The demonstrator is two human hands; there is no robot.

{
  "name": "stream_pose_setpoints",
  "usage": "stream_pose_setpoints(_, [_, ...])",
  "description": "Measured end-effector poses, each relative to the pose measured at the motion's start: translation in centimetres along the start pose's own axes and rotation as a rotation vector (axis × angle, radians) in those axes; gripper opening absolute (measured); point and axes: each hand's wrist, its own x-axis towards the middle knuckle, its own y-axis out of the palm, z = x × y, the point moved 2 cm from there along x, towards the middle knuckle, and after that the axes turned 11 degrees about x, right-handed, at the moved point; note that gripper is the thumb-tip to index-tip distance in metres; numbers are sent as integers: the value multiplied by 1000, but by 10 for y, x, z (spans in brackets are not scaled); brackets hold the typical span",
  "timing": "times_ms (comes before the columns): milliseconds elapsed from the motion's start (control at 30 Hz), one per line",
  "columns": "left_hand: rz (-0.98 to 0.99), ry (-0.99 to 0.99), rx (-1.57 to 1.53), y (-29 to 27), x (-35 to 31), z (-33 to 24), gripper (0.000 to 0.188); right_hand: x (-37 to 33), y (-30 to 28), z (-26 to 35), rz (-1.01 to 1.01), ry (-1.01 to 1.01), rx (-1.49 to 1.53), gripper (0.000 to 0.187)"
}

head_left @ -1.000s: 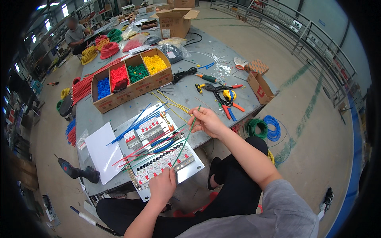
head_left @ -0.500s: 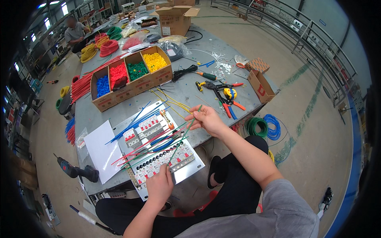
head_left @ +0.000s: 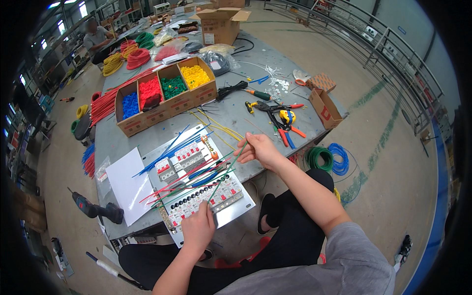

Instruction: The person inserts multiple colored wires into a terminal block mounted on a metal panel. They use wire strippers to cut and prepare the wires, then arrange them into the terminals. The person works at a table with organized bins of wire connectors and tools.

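Observation:
A thin green wire (head_left: pixel 225 175) slants between my hands, above a white metal mounting plate (head_left: pixel 235 214). The thumb and fingers of my right hand (head_left: pixel 262 151) pinch its upper end. My left hand (head_left: pixel 197 229) grips the lower end, near a row of circuit breakers (head_left: pixel 227 195) along the plate's near side; the fingertips are partly hidden. Farther up the plate sit a larger breaker (head_left: pixel 166 170) and another breaker group (head_left: pixel 191 156). Blue-handled pliers (head_left: pixel 205 180) lie across the plate among loose red wires (head_left: pixel 156 195). Cut blue wires (head_left: pixel 169 156) lie beyond them.
A cardboard box (head_left: pixel 164 101) holds blue, red, green and yellow caps in compartments. Tools with red-orange handles (head_left: pixel 281 127) and a yellow tape measure (head_left: pixel 287 116) lie to the right. White paper (head_left: pixel 129 184) and a cordless drill (head_left: pixel 101 210) are left. Another person (head_left: pixel 96 39) sits far left.
My right fingers now pinch closer to the green wire's upper tip, so less of it sticks out past them. My left hand stays at the breakers. The view has shifted slightly.

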Motion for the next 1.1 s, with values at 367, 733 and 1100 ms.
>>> stream_pose_setpoints(367, [-37, 13, -23, -2, 7, -2, 13, 6, -7, -1, -9, 34, 296, 46])
stream_pose_setpoints(733, [640, -498, -1449, 0, -1, 7, 27, -13, 27, -18, 343, -11, 282, 27])
stream_pose_setpoints(1100, [721, -598, -1686, 1, 0, 5, 31, 0, 29, -29, 314, -131, 388, 22])
